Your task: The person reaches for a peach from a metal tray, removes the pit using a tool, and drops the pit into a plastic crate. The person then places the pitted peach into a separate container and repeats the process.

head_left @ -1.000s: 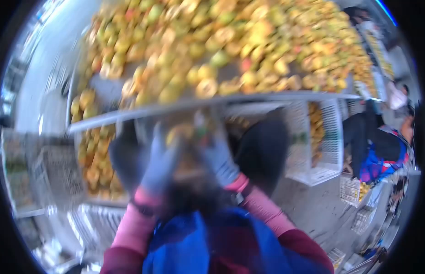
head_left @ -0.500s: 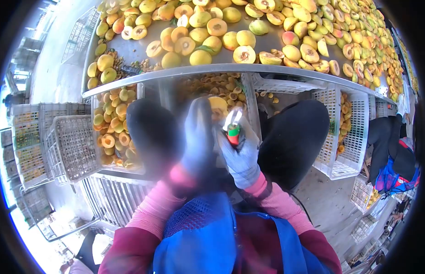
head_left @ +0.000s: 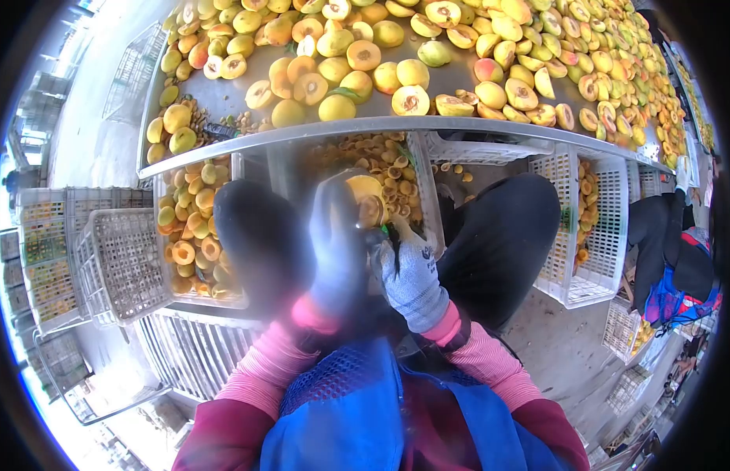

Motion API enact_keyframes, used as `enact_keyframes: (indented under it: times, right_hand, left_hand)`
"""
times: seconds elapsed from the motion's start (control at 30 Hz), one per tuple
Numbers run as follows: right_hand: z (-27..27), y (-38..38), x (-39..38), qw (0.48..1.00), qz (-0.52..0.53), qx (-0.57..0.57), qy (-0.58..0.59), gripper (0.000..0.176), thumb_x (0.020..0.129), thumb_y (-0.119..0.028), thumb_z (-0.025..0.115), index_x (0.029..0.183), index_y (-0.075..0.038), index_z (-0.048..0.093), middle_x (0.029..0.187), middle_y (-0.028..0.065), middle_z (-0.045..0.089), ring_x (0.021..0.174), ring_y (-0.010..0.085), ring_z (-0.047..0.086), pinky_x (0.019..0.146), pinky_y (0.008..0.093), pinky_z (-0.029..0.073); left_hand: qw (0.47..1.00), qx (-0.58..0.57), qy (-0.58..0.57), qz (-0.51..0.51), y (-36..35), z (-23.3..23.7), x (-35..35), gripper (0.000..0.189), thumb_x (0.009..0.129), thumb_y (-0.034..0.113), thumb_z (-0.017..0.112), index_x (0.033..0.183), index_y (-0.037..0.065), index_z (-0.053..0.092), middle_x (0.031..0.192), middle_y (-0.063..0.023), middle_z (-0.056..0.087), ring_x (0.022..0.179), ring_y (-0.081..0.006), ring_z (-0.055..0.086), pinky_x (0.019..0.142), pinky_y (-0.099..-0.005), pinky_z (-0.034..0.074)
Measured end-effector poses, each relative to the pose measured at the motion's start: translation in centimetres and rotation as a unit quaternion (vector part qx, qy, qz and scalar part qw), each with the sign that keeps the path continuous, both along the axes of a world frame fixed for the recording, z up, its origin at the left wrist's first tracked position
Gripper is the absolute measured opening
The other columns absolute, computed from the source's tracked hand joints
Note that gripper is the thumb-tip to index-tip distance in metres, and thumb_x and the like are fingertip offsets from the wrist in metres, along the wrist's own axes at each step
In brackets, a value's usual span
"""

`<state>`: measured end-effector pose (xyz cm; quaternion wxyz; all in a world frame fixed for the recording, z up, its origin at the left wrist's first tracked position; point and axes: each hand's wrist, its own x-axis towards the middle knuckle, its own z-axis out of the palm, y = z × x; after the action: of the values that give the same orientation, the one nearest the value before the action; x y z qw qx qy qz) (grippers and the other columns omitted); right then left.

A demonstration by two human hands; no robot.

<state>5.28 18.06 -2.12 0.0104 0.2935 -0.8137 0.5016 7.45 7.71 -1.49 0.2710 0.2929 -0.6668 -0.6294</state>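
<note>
In front of my lap, my gloved left hand (head_left: 332, 235) is closed around a yellow peach half (head_left: 366, 191), its cut side with the brown pit hollow partly showing. Against the lower edge of the peach is my gloved right hand (head_left: 416, 280), wrapped round a small hand tool (head_left: 391, 233). Only a bit of the tool's green and dark handle shows; its metal end is hidden at the fruit. Below both hands stands a crate of small brownish-yellow pieces (head_left: 395, 169). Blur softens the left hand.
A metal table (head_left: 247, 86) heaped with whole and halved peaches spans the front. A crate of peach halves (head_left: 194, 224) stands left of my knee. White plastic crates (head_left: 129, 263) are stacked further left, another crate (head_left: 596, 267) at right. A co-worker (head_left: 667, 251) sits far right.
The right hand has turned and brought the tool in against the peach, so its bright metal end and red handle part no longer show. The peach half has tilted and shifted slightly left.
</note>
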Motion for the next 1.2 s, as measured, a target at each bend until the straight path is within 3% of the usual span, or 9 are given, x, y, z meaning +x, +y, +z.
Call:
enact_keyframes:
  times: [0.1, 0.27, 0.47, 0.57, 0.63, 0.9, 1.03, 1.1, 1.2]
  right_hand:
    - [-0.2, 0.2, 0.0, 1.000, 0.012, 0.003, -0.016, 0.029, 0.085, -0.021, 0.061, 0.105, -0.001, 0.058, 0.071, 0.0187, 0.061, 0.062, 0.0369, 0.060, 0.058, 0.0418, 0.048]
    - [-1.1, 1.2, 0.3, 0.998, 0.029, 0.041, -0.049, 0.032, 0.088, -0.023, 0.057, 0.111, -0.001, 0.057, 0.075, 0.0203, 0.062, 0.066, 0.0391, 0.061, 0.061, 0.0434, 0.049]
    - [-3.8, 2.3, 0.2, 0.985, 0.102, 0.103, -0.089, 0.031, 0.090, -0.023, 0.052, 0.111, 0.000, 0.055, 0.078, 0.0244, 0.061, 0.071, 0.0413, 0.061, 0.064, 0.0456, 0.048]
    - [0.1, 1.5, -0.3, 0.969, 0.044, 0.029, -0.242, 0.027, 0.091, -0.019, 0.050, 0.109, 0.000, 0.054, 0.081, 0.0242, 0.060, 0.075, 0.0426, 0.059, 0.066, 0.0452, 0.046]
    - [-1.2, 1.1, -0.3, 0.986, 0.030, -0.010, -0.167, 0.026, 0.091, -0.019, 0.050, 0.108, 0.000, 0.054, 0.088, 0.0252, 0.059, 0.081, 0.0433, 0.058, 0.069, 0.0452, 0.046]
    - [-2.3, 1.5, -1.8, 0.952, 0.150, -0.023, -0.265, 0.027, 0.092, -0.021, 0.051, 0.108, 0.001, 0.057, 0.093, 0.0247, 0.061, 0.084, 0.0422, 0.059, 0.072, 0.0440, 0.047]
    - [-1.4, 1.8, -1.5, 0.968, 0.129, -0.002, -0.217, 0.027, 0.091, -0.019, 0.051, 0.109, 0.001, 0.056, 0.093, 0.0243, 0.061, 0.085, 0.0415, 0.059, 0.074, 0.0446, 0.046]
    - [0.9, 1.6, -1.5, 0.975, 0.106, 0.061, -0.188, 0.027, 0.091, -0.018, 0.051, 0.109, 0.001, 0.056, 0.093, 0.0240, 0.061, 0.086, 0.0407, 0.059, 0.075, 0.0450, 0.047]
    - [-1.2, 2.1, -0.8, 0.972, 0.157, 0.172, 0.010, 0.032, 0.090, -0.020, 0.051, 0.114, 0.001, 0.055, 0.097, 0.0240, 0.061, 0.087, 0.0403, 0.059, 0.079, 0.0460, 0.047]
  left_hand:
    - [0.999, 0.041, -0.008, -0.023, 0.1, 1.1, -0.1, 0.032, 0.094, 0.023, 0.053, 0.112, -0.003, 0.052, 0.099, -0.0156, 0.057, 0.084, -0.0234, 0.059, 0.068, -0.0327, 0.051]
    - [0.962, -0.255, -0.027, -0.093, -1.1, -3.6, 1.4, 0.043, 0.079, 0.005, 0.063, 0.118, -0.004, 0.048, 0.106, -0.0193, 0.053, 0.086, -0.0312, 0.058, 0.068, -0.0376, 0.051]
    - [0.997, 0.057, -0.056, -0.019, 0.6, -1.2, 0.2, 0.029, 0.100, 0.024, 0.041, 0.106, 0.000, 0.056, 0.097, -0.0069, 0.059, 0.087, -0.0136, 0.053, 0.080, -0.0280, 0.045]
    - [0.999, -0.037, -0.010, -0.030, 0.4, -2.4, -0.4, 0.030, 0.100, 0.024, 0.039, 0.107, -0.001, 0.054, 0.097, -0.0086, 0.058, 0.090, -0.0149, 0.052, 0.083, -0.0294, 0.044]
    - [0.999, -0.009, 0.029, -0.043, 0.5, -0.8, -0.9, 0.028, 0.099, 0.021, 0.039, 0.108, -0.001, 0.054, 0.097, -0.0107, 0.058, 0.091, -0.0174, 0.054, 0.083, -0.0295, 0.043]
    - [0.995, -0.061, 0.000, -0.084, -0.7, 0.4, -0.1, 0.028, 0.095, 0.020, 0.044, 0.113, -0.002, 0.049, 0.094, -0.0108, 0.055, 0.083, -0.0182, 0.051, 0.074, -0.0303, 0.044]
    - [0.992, -0.102, 0.021, -0.071, -0.3, -1.2, 0.4, 0.027, 0.097, 0.018, 0.043, 0.115, -0.002, 0.047, 0.097, -0.0102, 0.054, 0.085, -0.0182, 0.052, 0.077, -0.0294, 0.045]
    - [0.997, 0.046, 0.061, -0.030, 0.3, 0.2, -0.2, 0.028, 0.098, 0.022, 0.042, 0.111, 0.000, 0.052, 0.100, -0.0088, 0.057, 0.090, -0.0165, 0.053, 0.080, -0.0311, 0.045]
    - [0.998, 0.012, 0.033, -0.048, 0.2, 1.3, -0.2, 0.032, 0.099, 0.023, 0.040, 0.117, 0.000, 0.051, 0.106, -0.0090, 0.056, 0.098, -0.0162, 0.053, 0.087, -0.0295, 0.043]
